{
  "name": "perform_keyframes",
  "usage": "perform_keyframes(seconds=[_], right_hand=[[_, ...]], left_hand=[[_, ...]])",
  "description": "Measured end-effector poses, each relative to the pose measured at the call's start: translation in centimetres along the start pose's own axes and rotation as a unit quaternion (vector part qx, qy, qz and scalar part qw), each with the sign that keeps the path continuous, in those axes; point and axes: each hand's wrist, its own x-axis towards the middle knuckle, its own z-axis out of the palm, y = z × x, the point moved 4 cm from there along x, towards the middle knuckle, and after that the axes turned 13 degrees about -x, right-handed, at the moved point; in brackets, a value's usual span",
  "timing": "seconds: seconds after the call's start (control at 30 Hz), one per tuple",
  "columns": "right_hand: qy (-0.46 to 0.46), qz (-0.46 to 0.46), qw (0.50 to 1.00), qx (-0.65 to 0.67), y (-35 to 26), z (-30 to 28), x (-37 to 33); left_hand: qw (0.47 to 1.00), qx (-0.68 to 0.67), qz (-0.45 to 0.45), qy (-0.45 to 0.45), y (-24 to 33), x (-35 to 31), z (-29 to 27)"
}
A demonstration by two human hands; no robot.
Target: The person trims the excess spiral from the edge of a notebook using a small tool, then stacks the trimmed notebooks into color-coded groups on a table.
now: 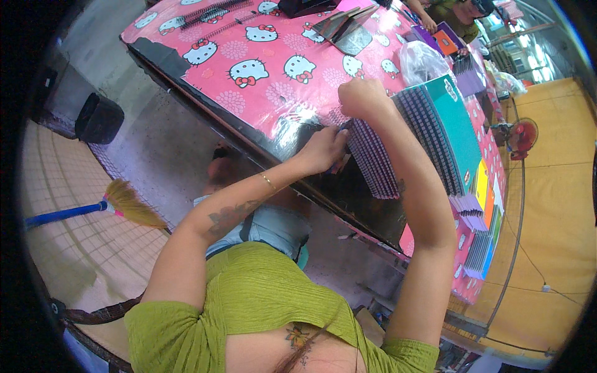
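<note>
A small stack of spiral notebooks (373,163) lies at the near edge of the table, its rows of wire binding facing me. My left hand (324,150) is closed on the left end of this stack, with the thumb along its upper corner. Beyond the same stack, my right hand (364,99) is bent at the wrist with its fingers curled in; whatever they hold is hidden. My right forearm passes over the stack's right side. Just right of that arm stands a taller stack of teal-covered spiral notebooks (457,115).
The table (249,102) wears a pink patterned cover with a dark near edge. More notebooks (480,211) lie at the right. A clear plastic bag (423,64), a phone-like stand (351,31) and loose wire spirals (214,15) sit farther back. Across the table, another person handles notebooks (444,42).
</note>
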Motion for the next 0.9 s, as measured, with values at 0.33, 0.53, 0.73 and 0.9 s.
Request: perform_keyframes(seconds=[0.33,0.53,0.73,0.9], right_hand=[[-0.006,-0.004,1.0,0.023,-0.4,0.0,0.1],[-0.004,0.0,0.999,0.033,-0.2,0.7,0.3],[0.002,-0.001,1.0,0.025,-0.3,0.7,0.4],[0.054,0.011,0.997,0.054,-0.6,1.2,0.7]], left_hand=[[0.997,-0.038,-0.068,0.0,-0.1,-1.0,0.0],[0.997,-0.023,-0.073,0.01,0.1,-0.6,-0.2],[0.999,-0.031,-0.01,0.011,-1.2,0.6,-0.3],[0.996,-0.04,-0.073,-0.014,-0.7,-0.8,-0.2]])
